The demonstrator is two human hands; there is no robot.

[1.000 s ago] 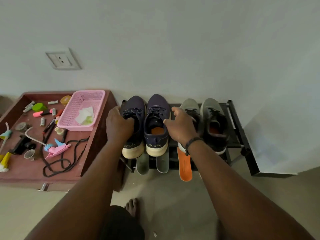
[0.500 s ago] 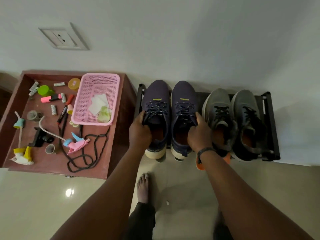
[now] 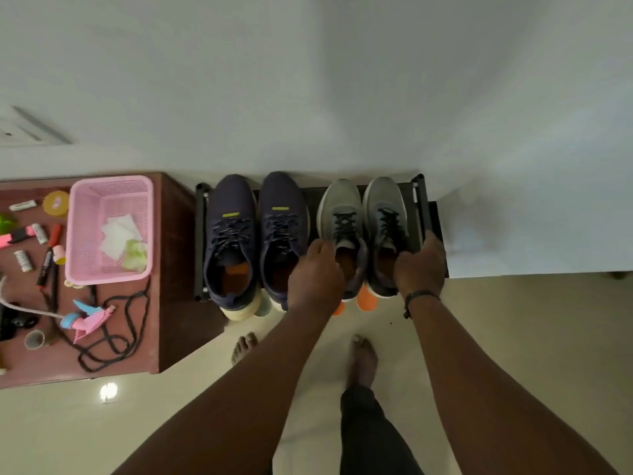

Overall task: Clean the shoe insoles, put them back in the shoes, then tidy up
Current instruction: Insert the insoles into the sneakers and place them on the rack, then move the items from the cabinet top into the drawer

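Observation:
Two pairs of shoes stand on a black shoe rack (image 3: 199, 234) against the wall. The navy pair (image 3: 255, 234) is on the left, with orange insoles showing inside. The grey pair (image 3: 363, 214) is on the right. My left hand (image 3: 315, 279) grips the heel side of the left grey shoe (image 3: 339, 207). My right hand (image 3: 419, 269) holds the outer side of the right grey shoe (image 3: 385, 207). Orange insole tips (image 3: 366, 299) and a pale one (image 3: 263, 308) stick out from below the rack's top shelf.
A brown table (image 3: 171, 303) stands left of the rack with a pink basket (image 3: 85, 214) holding wipes, a pink spray head (image 3: 89, 320), a black cord (image 3: 113, 341), markers and small items. My bare feet (image 3: 363, 358) are on the tiled floor.
Both hands have let go of the navy pair and shifted right onto the grey pair. The view has tilted further down over the rack.

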